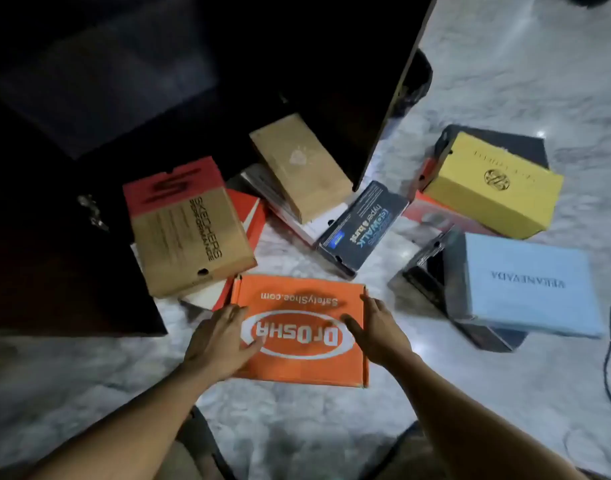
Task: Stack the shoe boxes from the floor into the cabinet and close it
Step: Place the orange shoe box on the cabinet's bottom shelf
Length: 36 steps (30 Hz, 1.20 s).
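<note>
While the orange box (302,367) lay flat on the floor (505,393) before the dark cabinet (297,64), the left grip (221,341) and right grip (378,332), both released, framed its sides, where an even, level lift seemed wisest.

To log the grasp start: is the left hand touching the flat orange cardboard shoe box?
Cannot tell. In the head view the left hand overlaps the left edge of the flat orange cardboard shoe box, but blur hides contact or gap.
</note>
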### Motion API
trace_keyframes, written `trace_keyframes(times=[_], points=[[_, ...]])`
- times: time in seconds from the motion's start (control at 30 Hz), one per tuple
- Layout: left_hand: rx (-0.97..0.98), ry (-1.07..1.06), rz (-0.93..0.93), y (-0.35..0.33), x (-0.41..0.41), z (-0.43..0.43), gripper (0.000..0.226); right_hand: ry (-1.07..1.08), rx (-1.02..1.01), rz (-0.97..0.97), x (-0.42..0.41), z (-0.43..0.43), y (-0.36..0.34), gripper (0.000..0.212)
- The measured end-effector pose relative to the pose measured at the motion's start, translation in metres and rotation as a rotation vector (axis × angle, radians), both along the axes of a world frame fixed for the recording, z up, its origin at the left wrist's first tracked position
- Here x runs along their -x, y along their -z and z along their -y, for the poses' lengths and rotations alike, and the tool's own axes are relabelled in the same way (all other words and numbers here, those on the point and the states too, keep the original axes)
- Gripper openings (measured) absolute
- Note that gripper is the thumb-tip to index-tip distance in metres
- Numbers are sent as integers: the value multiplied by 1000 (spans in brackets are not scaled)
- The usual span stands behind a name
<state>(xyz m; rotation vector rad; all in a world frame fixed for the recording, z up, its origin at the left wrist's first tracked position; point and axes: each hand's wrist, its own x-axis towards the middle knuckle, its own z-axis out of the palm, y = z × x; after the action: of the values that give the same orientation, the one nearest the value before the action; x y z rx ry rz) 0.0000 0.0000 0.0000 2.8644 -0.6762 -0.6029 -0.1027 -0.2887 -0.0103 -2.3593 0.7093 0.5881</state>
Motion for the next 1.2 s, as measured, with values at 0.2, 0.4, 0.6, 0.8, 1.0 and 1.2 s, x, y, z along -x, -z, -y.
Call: trace_keyframes(times=[0.2, 0.4, 0.6, 0.8, 1.0, 1.2], points=[[-49, -16, -22, 96, 8, -12, 100, 86, -9, 141, 26, -9, 91, 81], [130, -90, -79, 131, 15, -15, 119, 34, 10, 295, 35, -3, 114, 93], [393, -150, -182, 132, 50, -49, 151, 61, -268, 333, 97, -8, 110, 126], [442, -196, -214, 144, 68, -64, 147, 71, -411, 450, 117, -23, 129, 127], [479, -248, -266, 141, 67, -63, 140, 121, -379, 491, 117, -25, 127, 127], [400, -232, -210, 129, 86, -53, 151, 117, -353, 516, 130, -19, 115, 120]])
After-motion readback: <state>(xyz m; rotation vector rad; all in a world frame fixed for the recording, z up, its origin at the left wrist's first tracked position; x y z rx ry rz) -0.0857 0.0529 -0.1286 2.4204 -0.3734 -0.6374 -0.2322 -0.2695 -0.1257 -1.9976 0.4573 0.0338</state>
